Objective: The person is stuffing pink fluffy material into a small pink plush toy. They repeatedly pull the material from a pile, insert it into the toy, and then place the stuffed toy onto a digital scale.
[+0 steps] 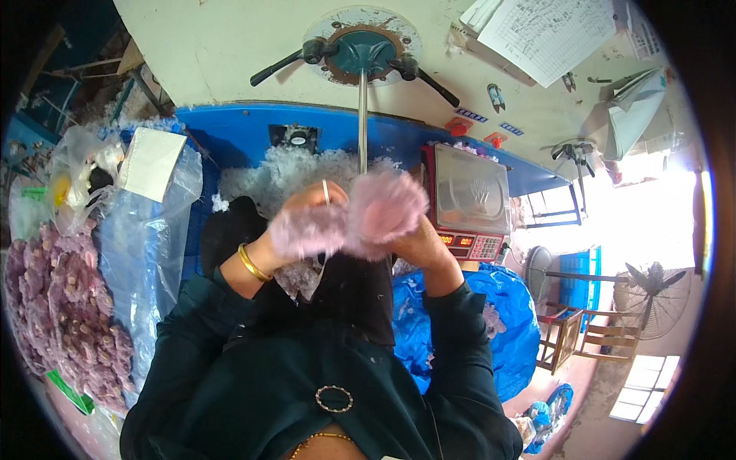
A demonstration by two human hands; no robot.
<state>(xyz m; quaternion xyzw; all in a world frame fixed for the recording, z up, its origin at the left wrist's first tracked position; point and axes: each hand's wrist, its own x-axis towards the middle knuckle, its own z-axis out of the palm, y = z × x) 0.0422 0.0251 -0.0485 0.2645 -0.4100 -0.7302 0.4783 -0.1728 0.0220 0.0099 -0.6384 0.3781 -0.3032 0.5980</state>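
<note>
In front of the upright metal tube (363, 115), both my hands are closed on pink fluffy plush. My left hand (313, 197), with a gold bangle at its wrist, grips a mauve-pink plush piece (307, 231); a thin white strip shows by its fingers. My right hand (426, 247) holds a rounder pink plush piece (387, 215), blurred by motion, near the tube's lower end. The two pieces touch, and whether they are one item I cannot tell. Whether the tube enters the plush is hidden. The plush covers most of my fingers.
White stuffing fluff (284, 172) lies in the blue trough (230, 123) ahead. A red digital scale (471, 192) stands to the right, above a blue plastic bag (506, 330). Many mauve plush pieces (65, 314) are heaped at left. Black levers (276, 69) flank the tube's mount.
</note>
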